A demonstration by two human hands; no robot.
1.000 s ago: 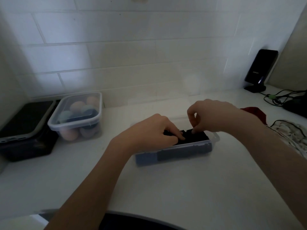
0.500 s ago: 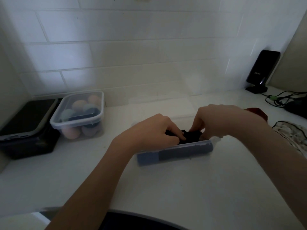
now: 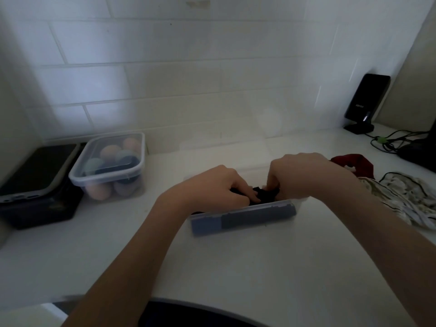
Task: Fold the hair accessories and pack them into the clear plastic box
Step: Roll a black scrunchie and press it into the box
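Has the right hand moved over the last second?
Yes. The right hand has dropped from above the clear plastic box down into it, onto the black accessory.

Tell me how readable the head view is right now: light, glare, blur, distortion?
Head view: dim, and the black accessory in the clear plastic box is a detailless dark mass; hazy glare washes the wall tiles; wide-angle bending at edges; both hands slightly soft.

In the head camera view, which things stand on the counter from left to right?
Black container, lidded box of colored balls, clear plastic box, red cloth, patterned cloth.
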